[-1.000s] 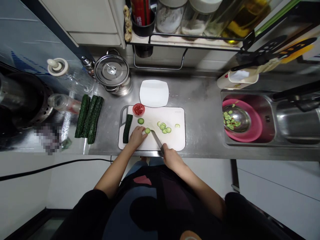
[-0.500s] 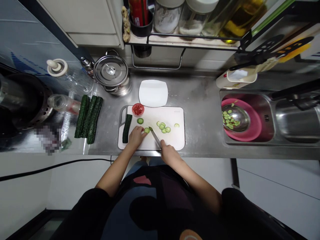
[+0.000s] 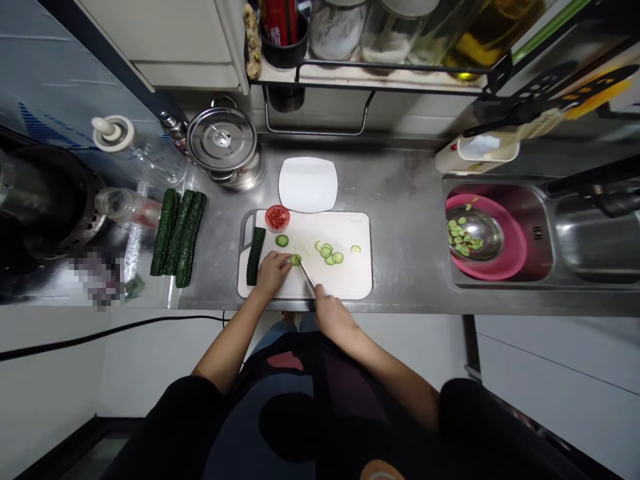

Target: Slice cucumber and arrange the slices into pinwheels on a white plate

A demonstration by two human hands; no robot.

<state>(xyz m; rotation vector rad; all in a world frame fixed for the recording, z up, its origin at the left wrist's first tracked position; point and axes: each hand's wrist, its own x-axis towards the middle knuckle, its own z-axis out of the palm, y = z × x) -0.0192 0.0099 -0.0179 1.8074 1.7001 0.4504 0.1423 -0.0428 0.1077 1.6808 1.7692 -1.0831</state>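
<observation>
On the white cutting board (image 3: 345, 283), my left hand (image 3: 273, 272) pinches a cucumber slice (image 3: 296, 260) at its left edge. My right hand (image 3: 333, 315) is closed round the handle of a knife (image 3: 307, 277), whose tip meets that slice. Several cut cucumber slices (image 3: 327, 252) lie right of the blade, with a single one farther right. Above my left hand rests another short cucumber piece (image 3: 282, 241). A long dark cucumber piece (image 3: 255, 257) lies along the board's left side, below a small red bowl (image 3: 277, 218) of chopped red bits.
Behind the board lies a white plate (image 3: 307, 185). Whole cucumbers (image 3: 177, 237) sit to the left, near a lidded steel pot (image 3: 223, 143). At right, the sink (image 3: 543, 267) holds a pink basin (image 3: 517, 240) with a metal bowl. A rack of jars (image 3: 375, 70) overhangs the back.
My right hand and the knife have shifted slightly left, bringing the blade tip onto the slice by my left fingers. My left hand stays in nearly the same place.
</observation>
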